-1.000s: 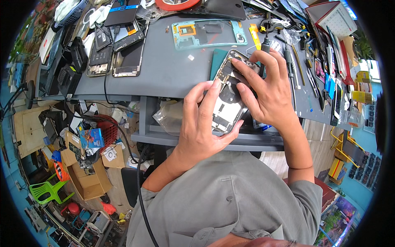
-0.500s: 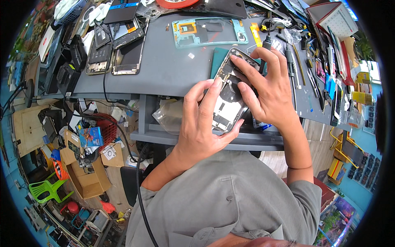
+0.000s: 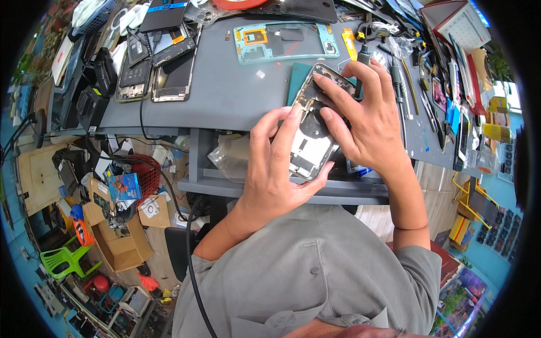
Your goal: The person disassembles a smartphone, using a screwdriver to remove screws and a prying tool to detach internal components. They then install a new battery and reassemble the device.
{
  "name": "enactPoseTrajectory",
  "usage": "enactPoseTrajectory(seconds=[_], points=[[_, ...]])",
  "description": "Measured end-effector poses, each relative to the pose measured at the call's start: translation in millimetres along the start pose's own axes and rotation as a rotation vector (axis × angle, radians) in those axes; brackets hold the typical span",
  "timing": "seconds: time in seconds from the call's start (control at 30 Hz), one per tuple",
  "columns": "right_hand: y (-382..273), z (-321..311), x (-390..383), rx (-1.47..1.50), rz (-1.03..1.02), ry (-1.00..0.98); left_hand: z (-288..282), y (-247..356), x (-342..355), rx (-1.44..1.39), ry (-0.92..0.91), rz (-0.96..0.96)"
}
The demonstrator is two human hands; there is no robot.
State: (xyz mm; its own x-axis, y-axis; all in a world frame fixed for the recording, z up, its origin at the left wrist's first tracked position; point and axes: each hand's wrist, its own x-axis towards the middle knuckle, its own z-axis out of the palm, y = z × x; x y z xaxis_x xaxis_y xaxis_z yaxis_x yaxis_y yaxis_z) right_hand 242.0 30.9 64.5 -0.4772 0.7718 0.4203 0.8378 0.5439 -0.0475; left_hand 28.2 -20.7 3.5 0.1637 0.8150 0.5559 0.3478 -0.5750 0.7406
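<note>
My left hand [image 3: 270, 169] grips an opened phone housing [image 3: 310, 143] by its sides, fingertips along the left edge and thumb at the lower right. The housing is tilted, showing metal brackets, small parts, a dark round piece and a white lower area. My right hand [image 3: 372, 127] has its index finger pressed on the upper end of the housing and its thumb on the middle, other fingers curled beside it. A teal pad [image 3: 296, 79] lies behind the housing; a screwdriver-like handle [image 3: 363, 53] stands just past my right fingers, partly hidden.
The grey desk [image 3: 225, 112] holds disassembled phones [image 3: 174, 79] at left, a light-blue phone frame [image 3: 287, 42] at back, and tools [image 3: 428, 107] at right. A black cable [image 3: 191, 270] runs down past my left arm; an open drawer shelf [image 3: 225, 186] sits under the desk edge.
Both hands and the housing have shifted slightly upward on the picture, toward the desk. The grip and the finger placement look nearly the same.
</note>
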Motion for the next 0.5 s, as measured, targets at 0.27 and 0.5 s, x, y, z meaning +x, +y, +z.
enactPoseTrajectory(seconds=[0.27,0.5], points=[[-0.7,-0.3,-2.6,0.000,0.030,-0.005,0.3,0.7,1.3,0.027,0.003,0.013],[2.4,2.7,-6.7,0.019,0.058,0.024,0.1,0.2,1.6,0.034,0.003,0.019]])
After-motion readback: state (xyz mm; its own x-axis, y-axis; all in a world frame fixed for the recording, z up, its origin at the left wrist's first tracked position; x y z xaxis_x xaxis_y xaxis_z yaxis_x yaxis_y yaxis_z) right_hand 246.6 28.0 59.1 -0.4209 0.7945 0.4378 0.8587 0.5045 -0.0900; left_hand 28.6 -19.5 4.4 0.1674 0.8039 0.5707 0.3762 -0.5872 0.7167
